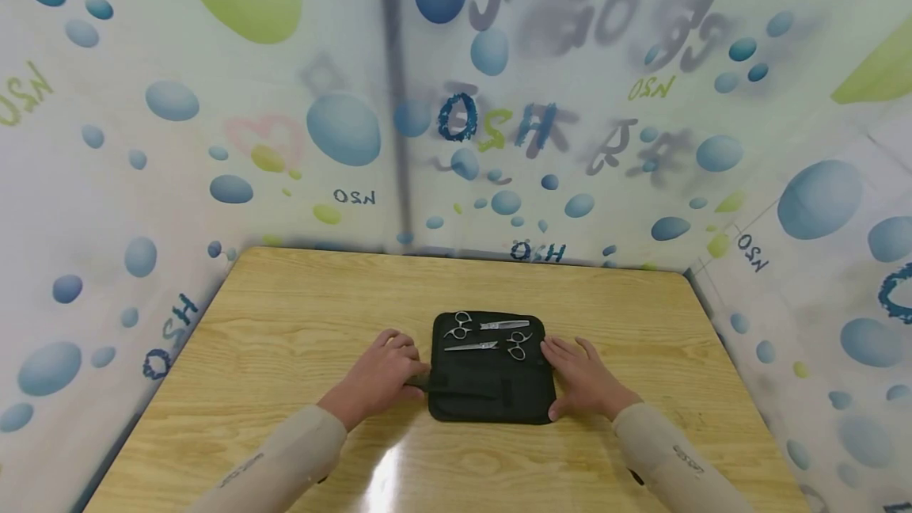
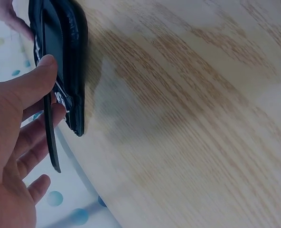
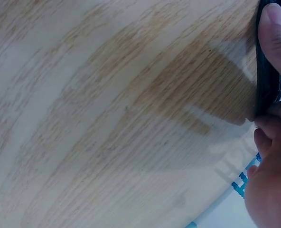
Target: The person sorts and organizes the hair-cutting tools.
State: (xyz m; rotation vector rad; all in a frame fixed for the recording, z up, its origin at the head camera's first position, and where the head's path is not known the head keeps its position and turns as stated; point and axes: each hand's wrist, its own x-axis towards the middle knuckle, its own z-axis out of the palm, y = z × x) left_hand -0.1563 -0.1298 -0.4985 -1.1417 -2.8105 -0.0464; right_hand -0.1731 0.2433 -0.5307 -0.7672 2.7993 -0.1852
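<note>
A black zip-edged case (image 1: 463,410) lies spread on the table. Two pairs of silver hair scissors sit in its far half: thinning scissors (image 1: 504,324) with their rings at the left, and cutting scissors (image 1: 470,347) with their rings at the right. My left hand (image 1: 385,374), at the case's left side, pinches a slim black comb (image 2: 49,133) between thumb and fingers; its other end reaches across the near half of the case. My right hand (image 1: 587,382) holds the right edge of the case, thumb (image 3: 276,35) at the near corner and fingers farther up.
A light wood table (image 1: 321,299) carries the case near its middle. Printed walls (image 1: 285,165) with blue and green spots stand behind the table and along both sides. Bright glare (image 1: 385,473) shows on the tabletop near the front.
</note>
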